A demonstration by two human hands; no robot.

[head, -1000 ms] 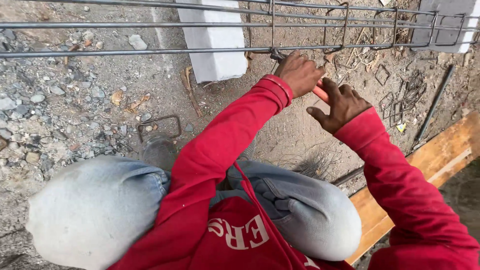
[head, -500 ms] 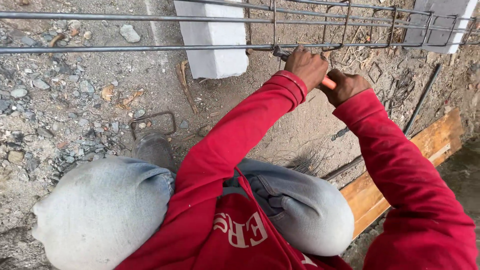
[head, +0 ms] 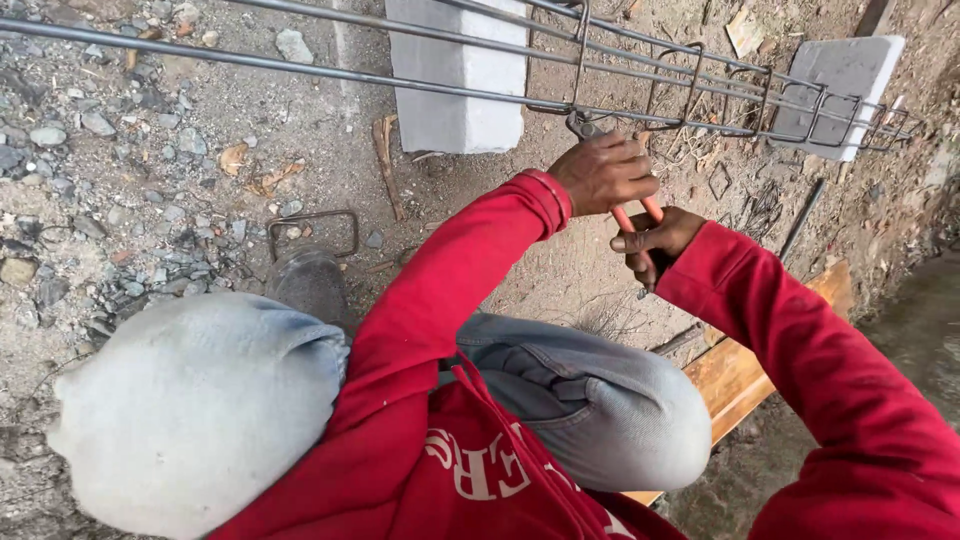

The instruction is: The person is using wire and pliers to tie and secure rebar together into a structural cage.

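Pincers (head: pixel 632 215), orange-handled: gripped by both hands, metal head (head: pixel 582 126) set against a steel bar of the rebar cage (head: pixel 700 95), at a stirrup crossing. Left hand (head: pixel 603 172): fingers curled shut around the upper handles, just below the bar. Right hand (head: pixel 655 240): closed on the lower handle ends, touching the left hand from beneath. Rebar cage: long bars and rectangular stirrups, laid horizontally, supported on two grey concrete blocks, near (head: pixel 458 75) and far (head: pixel 842 85). Loose stirrup (head: pixel 312 232): lies on gravel ground (head: pixel 110 180), beside the shoe. Wooden plank (head: pixel 745 365): seen under the right sleeve. No containers are seen.
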